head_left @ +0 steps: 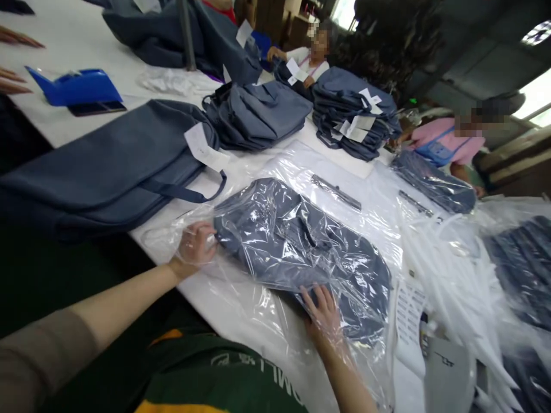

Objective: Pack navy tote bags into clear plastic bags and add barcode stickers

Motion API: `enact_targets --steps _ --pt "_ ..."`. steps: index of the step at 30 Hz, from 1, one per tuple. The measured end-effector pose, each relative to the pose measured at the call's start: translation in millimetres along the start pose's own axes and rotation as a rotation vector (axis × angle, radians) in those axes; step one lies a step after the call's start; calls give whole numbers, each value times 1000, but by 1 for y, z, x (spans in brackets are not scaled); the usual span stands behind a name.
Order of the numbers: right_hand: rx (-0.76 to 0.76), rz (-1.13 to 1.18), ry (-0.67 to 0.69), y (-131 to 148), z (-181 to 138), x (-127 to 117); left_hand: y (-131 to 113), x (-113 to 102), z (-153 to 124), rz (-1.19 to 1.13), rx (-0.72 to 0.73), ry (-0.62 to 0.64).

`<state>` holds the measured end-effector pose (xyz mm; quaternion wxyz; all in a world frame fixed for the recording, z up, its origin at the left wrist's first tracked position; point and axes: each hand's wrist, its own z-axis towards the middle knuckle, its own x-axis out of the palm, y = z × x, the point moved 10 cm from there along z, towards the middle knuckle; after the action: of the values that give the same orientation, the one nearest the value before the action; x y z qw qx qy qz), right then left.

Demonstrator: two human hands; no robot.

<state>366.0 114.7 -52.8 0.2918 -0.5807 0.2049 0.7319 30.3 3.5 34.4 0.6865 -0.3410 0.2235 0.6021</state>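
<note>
Folded bag (301, 252): inside clear plastic sleeve (365, 212), long axis running from left hand away to the far right.
Left hand (196, 246): at bag's near-left end, fingers curled, pinching sleeve.
Right hand (322, 312): inside sleeve, flat, fingers spread on bag's near edge.

A blue plastic tape dispenser (75, 86) sits on the white counter (81, 40) beside a dark phone (97, 108). Stacks of folded grey-blue fabric bags (258, 115) (355, 117) with white paper tags lie farther along, near loose clear plastic sleeves (456, 275) and two seated co-workers.
</note>
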Motion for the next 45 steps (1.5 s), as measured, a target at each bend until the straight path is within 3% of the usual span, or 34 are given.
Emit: enact_targets --steps 2,4,6,9,12,15,18,22,25,27,28,30,31,32,33,34,36,38,39,40,42,44,45 --pt "4 -49 7 -3 6 3 -42 4 -27 -82 131 134" --pt "-23 -81 31 -2 14 2 -81 37 -54 -167 260 463" --pt "-65 -95 64 1 21 0 -103 73 -68 -208 286 712" --pt "-101 -111 94 1 32 -8 -117 102 -53 -265 290 820" --pt "-124 -123 119 -1 38 -18 -136 81 -25 -362 370 859" --pt "-114 -122 153 -3 34 -28 -155 22 -4 -552 389 914" --pt "-103 -86 206 6 23 -27 -167 -16 -17 -682 417 1054" --pt "-57 -65 214 25 14 -13 -164 2 -77 -619 395 1248" --pt "-15 -47 182 30 16 -8 -167 11 -89 -488 430 1332" --pt "-21 -21 201 31 18 -6 -173 -1 -55 -472 464 1285" --pt "-23 -10 212 31 20 -7 -175 -10 -22 -503 455 1167" --pt "-20 8 226 30 22 -10 -167 -32 53 -560 360 779" --pt "-14 15 229 30 22 -11 -158 -38 81 -548 301 606" --pt "-6 23 231 29 22 -11 -150 -36 94 -509 264 529" --pt "1 30 236 28 21 -11 -147 -23 94 -454 262 563" --pt "7 37 238 27 20 -9 -148 -4 82 -395 298 698" --pt "9 48 227 26 16 -5 -151 27 30 -345 420 1133" --pt "8 52 207 26 13 0 -153 23 -10 -481 417 1474" --pt "8 52 197 26 13 1 -155 15 -10 -593 349 1517" --pt "14 52 187 26 14 0 -158 8 2 -692 283 1470" --pt "17 61 179 27 19 -3 -161 5 46 -744 198 1183" --pt "12 83 169 27 25 -11 -168 24 72 -597 258 954" --pt "8 102 164 25 25 -15 -173 45 70 -486 319 929"
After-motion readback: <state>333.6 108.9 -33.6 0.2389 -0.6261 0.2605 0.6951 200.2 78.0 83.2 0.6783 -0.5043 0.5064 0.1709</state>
